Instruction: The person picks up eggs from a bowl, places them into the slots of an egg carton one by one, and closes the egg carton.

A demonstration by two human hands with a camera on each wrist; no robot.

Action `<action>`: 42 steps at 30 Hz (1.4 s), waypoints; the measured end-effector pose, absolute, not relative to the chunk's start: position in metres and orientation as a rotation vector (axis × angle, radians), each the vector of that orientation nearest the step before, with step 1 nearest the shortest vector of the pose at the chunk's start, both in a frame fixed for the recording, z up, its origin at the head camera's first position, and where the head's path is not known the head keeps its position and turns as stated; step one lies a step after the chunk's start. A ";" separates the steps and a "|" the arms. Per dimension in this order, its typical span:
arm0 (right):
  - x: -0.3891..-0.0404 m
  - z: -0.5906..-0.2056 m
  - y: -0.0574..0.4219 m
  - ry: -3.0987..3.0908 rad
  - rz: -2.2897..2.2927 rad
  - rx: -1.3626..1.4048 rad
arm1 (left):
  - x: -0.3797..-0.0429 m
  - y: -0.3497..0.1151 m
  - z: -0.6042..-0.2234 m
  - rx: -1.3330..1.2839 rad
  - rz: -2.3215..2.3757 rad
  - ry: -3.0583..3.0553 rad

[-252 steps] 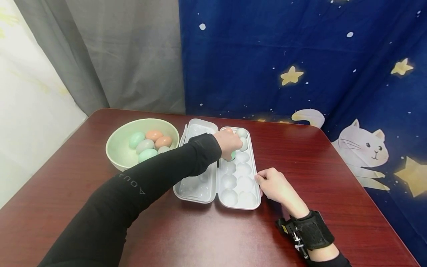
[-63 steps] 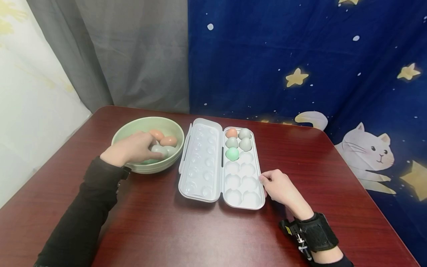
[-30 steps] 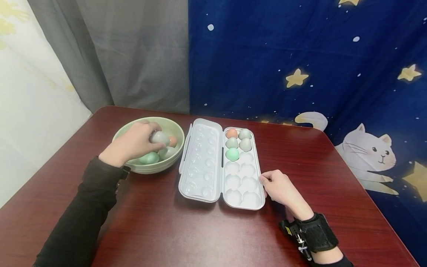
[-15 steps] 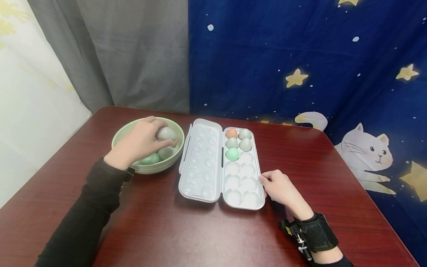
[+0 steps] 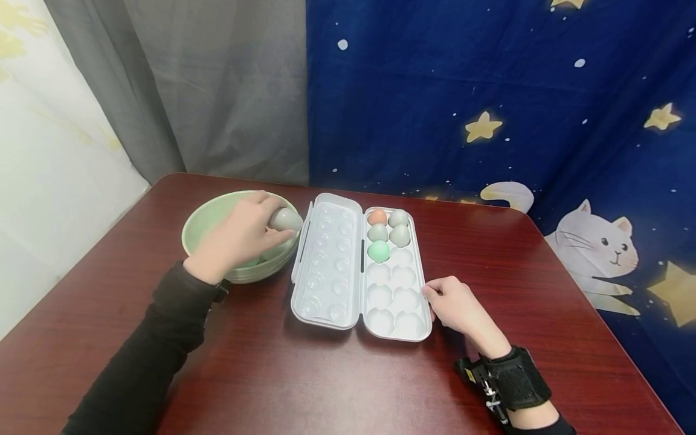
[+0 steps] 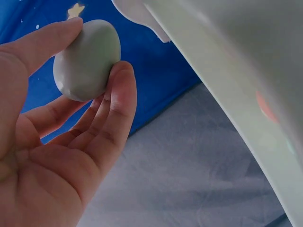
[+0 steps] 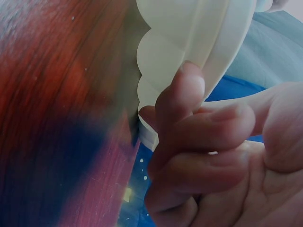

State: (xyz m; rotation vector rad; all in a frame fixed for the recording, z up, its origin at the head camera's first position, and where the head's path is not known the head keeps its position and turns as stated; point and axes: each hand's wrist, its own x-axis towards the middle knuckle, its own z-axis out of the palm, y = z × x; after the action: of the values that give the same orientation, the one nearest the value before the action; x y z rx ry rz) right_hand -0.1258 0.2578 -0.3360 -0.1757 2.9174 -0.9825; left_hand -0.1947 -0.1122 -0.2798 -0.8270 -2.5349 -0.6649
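A pale grey-green egg (image 5: 286, 219) is pinched between the thumb and fingers of my left hand (image 5: 239, 235), at the right rim of the light green bowl (image 5: 197, 226). In the left wrist view the egg (image 6: 87, 60) shows against the curtain, beside the bowl's outer wall. My right hand (image 5: 459, 307) pinches the right edge of the opened white egg carton (image 5: 408, 326). Close up in the right wrist view, curled fingers (image 7: 187, 90) lie at the carton's scalloped side. An orange egg (image 5: 377, 217), a green egg (image 5: 379, 251) and several grey eggs (image 5: 400, 236) sit in its far cups.
The carton's lid (image 5: 328, 266) lies folded out to the left, close to the bowl. More eggs are in the bowl, mostly hidden by my left hand. All stands on a dark red wooden table (image 5: 326, 386), with grey and blue curtains (image 5: 408, 109) behind.
My left hand has lifted the grey egg out from among the bowl's eggs and carried it right, to the rim. Earlier the green egg went into the carton. My right hand stays put.
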 end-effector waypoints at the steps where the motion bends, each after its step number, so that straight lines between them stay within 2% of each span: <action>1: -0.126 -0.336 0.258 2.917 -0.981 -0.175 | -0.194 -0.111 -0.280 -0.836 -0.664 -2.523; 9: -0.125 -0.334 0.257 2.917 -0.981 -0.172 | -0.192 -0.098 -0.287 -0.903 -0.647 -2.430; 19: -0.125 -0.335 0.256 2.911 -0.987 -0.151 | -0.183 -0.090 -0.286 -0.841 -0.572 -2.500; 34: -0.124 -0.336 0.258 2.909 -1.002 -0.155 | -0.184 -0.076 -0.295 -1.079 -0.592 -2.329; 42: -0.125 -0.336 0.256 2.902 -1.008 -0.147 | -0.184 -0.073 -0.297 -1.080 -0.626 -2.316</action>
State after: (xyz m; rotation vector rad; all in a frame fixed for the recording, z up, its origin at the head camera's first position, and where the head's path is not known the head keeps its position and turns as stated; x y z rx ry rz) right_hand -0.1251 0.2563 -0.3360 -0.1466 2.9017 -1.0078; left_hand -0.1840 -0.0734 -0.2974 -1.0800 -2.3157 -0.6262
